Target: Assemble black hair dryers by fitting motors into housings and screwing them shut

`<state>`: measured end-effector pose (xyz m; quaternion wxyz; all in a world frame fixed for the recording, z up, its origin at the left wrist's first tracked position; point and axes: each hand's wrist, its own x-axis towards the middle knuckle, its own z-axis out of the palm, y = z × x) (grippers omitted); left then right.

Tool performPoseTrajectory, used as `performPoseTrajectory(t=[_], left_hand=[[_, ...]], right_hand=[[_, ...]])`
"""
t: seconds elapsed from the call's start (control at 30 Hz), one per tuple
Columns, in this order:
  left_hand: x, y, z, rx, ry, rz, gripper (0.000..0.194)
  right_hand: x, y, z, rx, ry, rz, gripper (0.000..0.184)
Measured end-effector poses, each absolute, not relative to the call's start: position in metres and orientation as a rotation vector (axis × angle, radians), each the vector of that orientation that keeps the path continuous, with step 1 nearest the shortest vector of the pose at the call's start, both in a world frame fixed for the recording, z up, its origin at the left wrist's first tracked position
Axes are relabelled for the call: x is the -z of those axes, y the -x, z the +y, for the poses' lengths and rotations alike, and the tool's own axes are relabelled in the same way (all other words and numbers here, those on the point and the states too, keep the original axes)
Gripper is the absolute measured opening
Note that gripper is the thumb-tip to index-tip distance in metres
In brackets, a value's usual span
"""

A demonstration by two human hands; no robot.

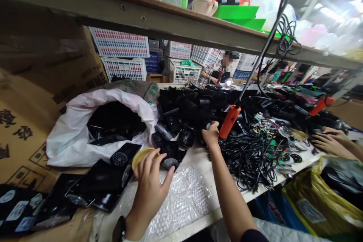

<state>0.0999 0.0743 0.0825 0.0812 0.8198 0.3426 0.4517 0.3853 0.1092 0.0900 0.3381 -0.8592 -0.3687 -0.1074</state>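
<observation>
My left hand (pixel 150 191) curls around a flat yellow round disc (pixel 141 157), with its lower edge hidden by my fingers. It rests on a bubble wrap sheet (pixel 181 200), next to black grilled plastic panels (pixel 119 159). My right hand (pixel 211 135) reaches into a heap of black plastic parts (pixel 184 107), its fingers closed on a black plastic part (pixel 208 125) that is mostly hidden. Just right of it stands an orange-handled tool (pixel 229 121) on a long rod. A tangle of black cables with green circuit boards (pixel 252 159) lies beside my right forearm.
A white sack (pixel 85 136) of black parts lies left. A co-worker's hand (pixel 329 141) is at the right edge. A low shelf beam (pixel 141 13) crosses overhead. Cardboard (pixel 28 128) walls the left; white crates (pixel 121 45) and another person (pixel 224 70) are behind.
</observation>
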Motion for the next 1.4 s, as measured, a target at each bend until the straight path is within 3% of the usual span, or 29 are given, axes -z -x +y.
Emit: performPoseTrajectory(t=[0.1,0.23,0.3,0.37,0.47,0.57,0.8,1.2,1.4], left_hand=[[-0.082,-0.106,0.062,-1.241,-1.921,0.935,0.034],[-0.081,-0.112,0.042,-0.889,-1.001,0.676,0.054],[-0.078,-0.110,0.035,-0.689,-0.658,0.527,0.061],[-0.070,-0.104,0.029,-0.520,-0.479,0.502,0.056],[-0.055,-0.089,0.022,-0.466,-0.431,0.587,0.044],[-0.041,-0.079,0.017,-0.487,-0.433,0.650,0.043],[-0.033,-0.077,0.011,-0.520,-0.407,0.745,0.044],[-0.045,-0.086,0.009,-0.562,-0.373,0.806,0.046],[-0.041,-0.088,0.003,-0.587,-0.531,0.853,0.037]], right_hand=[[-0.087,-0.350,0.082,0.386,2.066,-1.093,0.048],[-0.078,-0.276,0.012,0.444,1.747,-1.464,0.054],[-0.073,-0.244,-0.028,0.361,1.392,-1.865,0.067],[-0.065,-0.226,-0.061,0.115,1.264,-2.069,0.067],[-0.046,-0.230,-0.088,-0.079,1.425,-1.839,0.053],[-0.018,-0.255,-0.094,-0.056,1.770,-1.566,0.038],[-0.003,-0.283,-0.080,-0.427,2.121,-1.519,0.046],[-0.037,-0.297,-0.063,-0.689,2.254,-1.568,0.030],[-0.042,-0.290,-0.057,-0.662,2.343,-1.498,0.047]])
